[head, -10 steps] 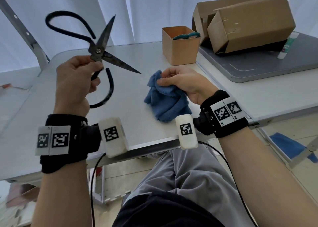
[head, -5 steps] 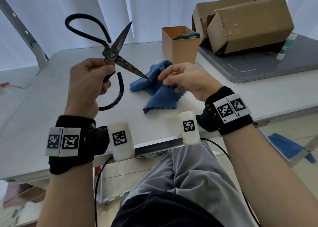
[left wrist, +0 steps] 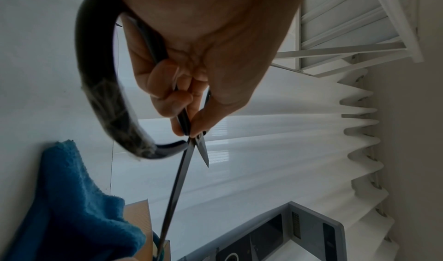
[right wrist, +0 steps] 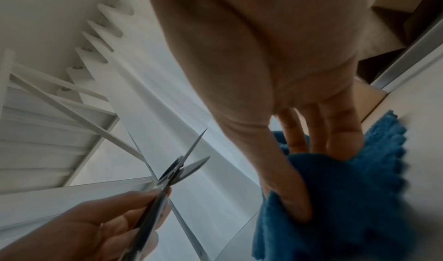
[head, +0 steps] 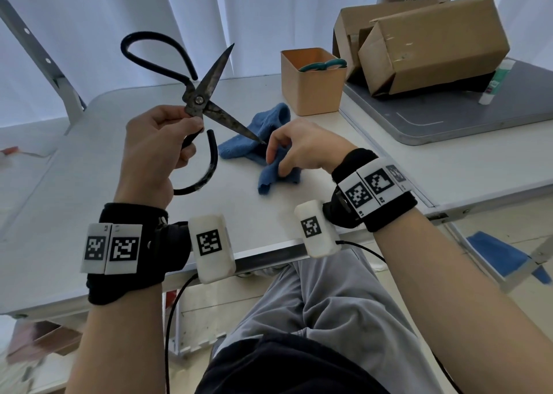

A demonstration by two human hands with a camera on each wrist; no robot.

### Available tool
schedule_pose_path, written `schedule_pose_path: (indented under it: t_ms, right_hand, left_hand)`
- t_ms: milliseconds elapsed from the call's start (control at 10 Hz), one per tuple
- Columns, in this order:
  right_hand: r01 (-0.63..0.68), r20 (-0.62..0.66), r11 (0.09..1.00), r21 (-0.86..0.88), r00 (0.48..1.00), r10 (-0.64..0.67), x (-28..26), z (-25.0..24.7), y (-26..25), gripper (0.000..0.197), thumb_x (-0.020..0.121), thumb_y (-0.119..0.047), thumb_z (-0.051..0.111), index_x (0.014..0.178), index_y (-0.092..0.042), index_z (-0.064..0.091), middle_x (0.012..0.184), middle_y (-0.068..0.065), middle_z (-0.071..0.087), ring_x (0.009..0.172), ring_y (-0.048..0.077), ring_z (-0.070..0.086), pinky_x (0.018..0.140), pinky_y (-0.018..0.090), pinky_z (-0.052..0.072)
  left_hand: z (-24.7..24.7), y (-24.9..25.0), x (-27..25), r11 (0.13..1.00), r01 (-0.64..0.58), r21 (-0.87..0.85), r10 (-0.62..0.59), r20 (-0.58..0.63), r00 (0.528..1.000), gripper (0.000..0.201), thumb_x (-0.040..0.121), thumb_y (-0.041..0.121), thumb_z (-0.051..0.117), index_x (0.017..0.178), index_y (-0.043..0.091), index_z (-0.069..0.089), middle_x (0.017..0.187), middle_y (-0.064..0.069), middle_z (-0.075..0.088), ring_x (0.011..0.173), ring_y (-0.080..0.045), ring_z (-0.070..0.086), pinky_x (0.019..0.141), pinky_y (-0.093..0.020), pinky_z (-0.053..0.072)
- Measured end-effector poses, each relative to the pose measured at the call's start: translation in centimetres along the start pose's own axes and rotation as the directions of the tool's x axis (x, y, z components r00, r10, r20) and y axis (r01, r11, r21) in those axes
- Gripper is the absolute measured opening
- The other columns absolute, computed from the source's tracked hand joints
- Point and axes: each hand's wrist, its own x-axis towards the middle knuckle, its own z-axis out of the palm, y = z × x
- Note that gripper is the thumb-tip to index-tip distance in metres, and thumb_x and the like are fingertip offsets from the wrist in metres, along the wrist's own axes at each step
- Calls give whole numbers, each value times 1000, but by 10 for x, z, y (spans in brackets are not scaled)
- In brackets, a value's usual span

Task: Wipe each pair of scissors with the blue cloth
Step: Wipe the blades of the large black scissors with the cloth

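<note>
Large black iron scissors [head: 197,100] are raised above the white table [head: 89,169], blades spread wide. My left hand [head: 191,121] grips them just below the pivot, one looped handle [left wrist: 100,94] hanging beside the palm. The lower blade [left wrist: 177,189] points down to the right, and its tip almost touches my right hand [head: 275,160]. That hand pinches the blue cloth [head: 260,130] between thumb and fingers; the right wrist view shows the blue cloth [right wrist: 347,198] bunched under them. Teal-handled scissors [head: 323,64] stand in an orange box [head: 311,94].
Two cardboard boxes [head: 434,49] lie on a grey board [head: 449,118] at the back right, with a glue stick [head: 493,85] beside them. A metal frame post [head: 54,73] rises at the left. White curtains hang behind the table.
My left hand has carried the open scissors to the right, toward the cloth. My right hand has shifted on the cloth and regathered it; the blade tip now sits by its fingers.
</note>
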Motion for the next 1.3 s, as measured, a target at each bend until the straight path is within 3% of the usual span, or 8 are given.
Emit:
schedule_pose_path:
  t_ms: [200,300,400,500,700,900,1000,1300]
  right_hand:
    - [81,-249,943,322,969,2,1,-4,8,4,87,-14,72,90,-13,69,70,-3,58,70,7,57,58,17,46]
    - [160,-409,851,500,910,70,5,-11,9,2,96,-14,59,98,-12,59,90,11,64,92,23,67,73,34,61]
    - [268,-411,702,660,911,38,3,-17,4,14,101,-8,48,114,-3,52,111,18,65,104,28,66,80,37,61]
    - [315,-330,540,781,941,-72,-5,-20,-4,16,98,2,47,112,-3,53,106,17,68,95,25,70,80,31,58]
    - [252,-189,639,727,968,-166,-10,-12,-17,22,96,-16,57,82,-5,70,99,10,73,91,20,71,79,25,56]
    - [259,-239,702,664,962,-129,-5,-7,-16,28,78,-16,81,90,-10,56,102,28,67,84,20,67,74,30,55]
    - [245,-249,717,653,963,-102,-4,-3,-18,33,77,-13,83,88,-12,52,83,16,70,74,15,65,61,21,50]
    - [124,-122,720,682,991,-55,-4,-6,-9,31,78,-11,81,82,-17,51,69,-2,58,78,18,59,65,28,44]
  left_hand:
    - [-1,1,-1,1000,-1,2,1,23,1000,6,88,12,68,90,18,69,79,2,68,49,-10,42,49,-17,36]
    - [-2,2,-2,1000,-5,15,4,37,999,7,87,11,68,90,18,69,79,2,67,50,-11,43,50,-17,37]
    - [0,3,-4,1000,-10,23,9,61,998,8,87,11,68,89,18,68,82,-3,66,51,-12,43,51,-19,36]
    - [3,3,-5,999,-17,33,14,88,996,9,87,9,68,88,18,68,83,-3,66,50,-11,43,49,-17,36]
    - [13,5,-9,998,-39,55,32,123,992,7,88,8,68,92,13,67,76,-1,65,50,-7,46,48,-16,38]
    - [21,6,-13,998,-46,52,37,148,988,7,89,5,67,90,12,65,75,-4,61,48,-8,42,46,-18,34]
    - [26,6,-15,997,-55,58,44,169,985,7,89,5,67,90,11,65,76,-6,60,48,-7,43,45,-17,35]
    - [22,9,-13,999,-29,43,22,150,988,9,88,7,67,88,16,65,79,-1,66,47,-6,44,48,-16,38]
